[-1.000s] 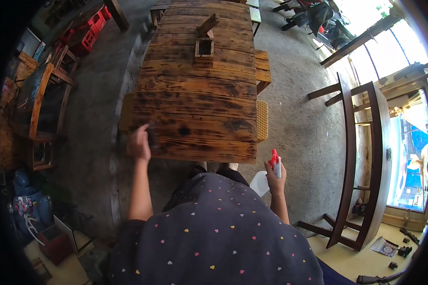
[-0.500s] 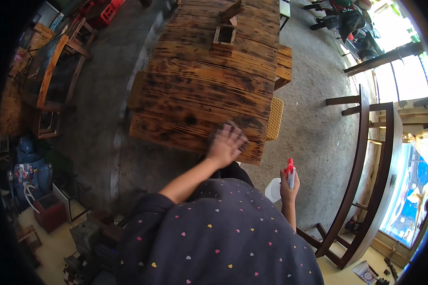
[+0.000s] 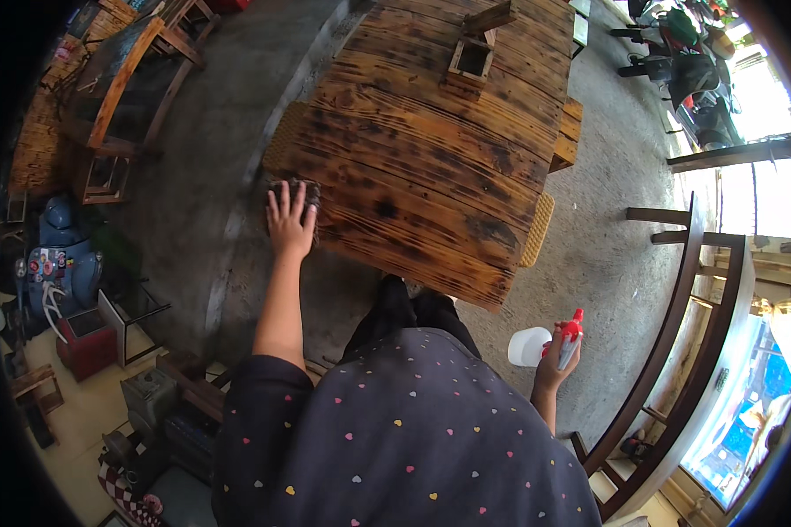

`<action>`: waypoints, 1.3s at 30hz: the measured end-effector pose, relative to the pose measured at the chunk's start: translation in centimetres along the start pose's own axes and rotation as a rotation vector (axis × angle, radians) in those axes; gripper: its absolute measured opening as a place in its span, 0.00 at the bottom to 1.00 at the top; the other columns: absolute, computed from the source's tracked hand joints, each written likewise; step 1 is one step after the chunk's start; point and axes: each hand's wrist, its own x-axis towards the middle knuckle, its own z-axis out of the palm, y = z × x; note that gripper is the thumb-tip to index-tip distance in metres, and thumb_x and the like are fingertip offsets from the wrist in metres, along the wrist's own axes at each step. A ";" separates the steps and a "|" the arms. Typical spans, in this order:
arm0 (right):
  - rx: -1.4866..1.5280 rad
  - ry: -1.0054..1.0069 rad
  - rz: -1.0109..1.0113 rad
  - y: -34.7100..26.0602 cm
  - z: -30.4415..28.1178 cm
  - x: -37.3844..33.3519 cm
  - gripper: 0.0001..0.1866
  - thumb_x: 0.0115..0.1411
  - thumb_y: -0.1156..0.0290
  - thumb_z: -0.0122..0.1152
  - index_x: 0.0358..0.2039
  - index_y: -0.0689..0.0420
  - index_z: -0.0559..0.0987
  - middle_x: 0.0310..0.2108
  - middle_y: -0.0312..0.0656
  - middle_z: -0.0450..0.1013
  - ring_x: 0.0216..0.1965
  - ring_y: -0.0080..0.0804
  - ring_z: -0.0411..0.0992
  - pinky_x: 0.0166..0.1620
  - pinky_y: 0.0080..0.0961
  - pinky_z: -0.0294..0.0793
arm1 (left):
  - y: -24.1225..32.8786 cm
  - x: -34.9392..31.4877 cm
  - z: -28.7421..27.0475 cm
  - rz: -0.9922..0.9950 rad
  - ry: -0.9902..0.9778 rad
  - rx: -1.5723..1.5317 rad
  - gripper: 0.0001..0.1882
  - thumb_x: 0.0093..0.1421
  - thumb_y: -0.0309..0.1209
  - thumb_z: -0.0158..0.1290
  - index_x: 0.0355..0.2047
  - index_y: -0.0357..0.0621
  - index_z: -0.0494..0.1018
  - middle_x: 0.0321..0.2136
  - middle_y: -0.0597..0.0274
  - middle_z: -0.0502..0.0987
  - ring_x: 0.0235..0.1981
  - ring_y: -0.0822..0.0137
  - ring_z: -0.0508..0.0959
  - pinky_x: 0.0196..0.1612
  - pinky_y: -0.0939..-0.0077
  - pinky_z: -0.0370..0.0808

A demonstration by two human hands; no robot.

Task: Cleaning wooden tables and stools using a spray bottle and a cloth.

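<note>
My left hand (image 3: 292,227) lies flat with its fingers spread on a dark, crumpled cloth (image 3: 314,191). Hand and cloth are at the near left corner of a wooden table (image 3: 431,167) with a scorched brown grain. Most of the cloth is hidden under the fingers. Off the table's right side, my right hand (image 3: 555,358) is closed around the neck of a spray bottle (image 3: 527,347). The bottle has a whitish body and a red spray head, and it is tilted.
An open wooden box (image 3: 468,72) stands farther up the table. Yellow woven seats (image 3: 538,230) show beside the table. A long dark wooden bench (image 3: 677,351) is on the right, with motorcycles (image 3: 690,75) behind. A blue scooter (image 3: 60,263) stands at the left.
My left hand has swept leftward over the tabletop, from near the right corner to the left edge. The spray bottle stays in my right hand; the view has shifted.
</note>
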 end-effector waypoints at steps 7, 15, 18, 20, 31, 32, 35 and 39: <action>0.106 0.020 -0.033 -0.6 0.2 0.0 0.08 0.62 0.75 0.55 0.41 0.61 0.76 0.35 0.38 0.75 0.29 0.19 0.70 0.29 0.17 0.68 | 9.9 -3.4 2.0 -0.207 0.009 0.088 0.31 0.67 0.51 0.35 0.68 0.62 0.51 0.70 0.54 0.45 0.68 0.38 0.44 0.66 0.43 0.46; 0.211 0.000 0.074 -0.4 0.3 -0.9 0.09 0.62 0.76 0.55 0.42 0.62 0.76 0.37 0.40 0.76 0.34 0.22 0.72 0.32 0.18 0.69 | -0.1 -0.4 0.3 0.024 0.062 0.034 0.30 0.64 0.51 0.42 0.66 0.66 0.56 0.68 0.54 0.50 0.67 0.41 0.51 0.64 0.44 0.54; 0.197 0.002 0.049 -0.2 0.3 -1.3 0.08 0.62 0.75 0.55 0.42 0.62 0.76 0.36 0.40 0.76 0.30 0.21 0.72 0.31 0.18 0.69 | 0.7 0.1 2.3 -0.282 0.070 0.181 0.31 0.66 0.52 0.36 0.68 0.63 0.51 0.69 0.49 0.47 0.67 0.34 0.47 0.65 0.42 0.48; 0.123 -0.021 0.011 -0.1 0.1 -1.4 0.08 0.62 0.75 0.55 0.41 0.62 0.76 0.34 0.39 0.76 0.26 0.19 0.71 0.29 0.18 0.68 | 5.2 -0.7 2.7 -0.209 0.047 0.158 0.32 0.66 0.52 0.36 0.68 0.61 0.51 0.69 0.47 0.46 0.66 0.31 0.46 0.65 0.40 0.47; 0.123 0.045 0.082 2.2 -3.2 -0.8 0.07 0.62 0.75 0.55 0.39 0.62 0.77 0.32 0.39 0.77 0.22 0.18 0.68 0.27 0.17 0.67 | 32.1 -11.1 2.8 1.094 -0.370 -0.272 0.35 0.63 0.55 0.42 0.68 0.64 0.52 0.71 0.56 0.41 0.70 0.40 0.36 0.68 0.44 0.36; 0.126 0.041 0.085 2.5 -3.5 -0.5 0.07 0.62 0.75 0.55 0.39 0.62 0.77 0.32 0.39 0.77 0.22 0.18 0.68 0.27 0.17 0.67 | 32.5 -11.3 2.9 1.164 -0.359 -0.239 0.35 0.62 0.55 0.43 0.68 0.66 0.52 0.71 0.58 0.43 0.70 0.42 0.37 0.68 0.45 0.37; 0.118 0.050 0.092 3.8 -4.7 0.7 0.07 0.62 0.74 0.55 0.38 0.62 0.77 0.32 0.39 0.77 0.22 0.18 0.68 0.26 0.17 0.67 | 30.6 -9.4 3.1 1.281 -0.395 -0.294 0.34 0.62 0.57 0.42 0.68 0.69 0.52 0.70 0.64 0.45 0.71 0.46 0.38 0.69 0.47 0.38; 0.059 0.001 0.106 5.1 -5.8 3.0 0.08 0.62 0.73 0.56 0.39 0.62 0.77 0.30 0.38 0.76 0.22 0.18 0.68 0.26 0.17 0.67 | 22.7 -6.0 1.4 1.071 -0.405 -0.189 0.35 0.58 0.57 0.47 0.66 0.75 0.55 0.70 0.65 0.48 0.70 0.48 0.44 0.67 0.46 0.47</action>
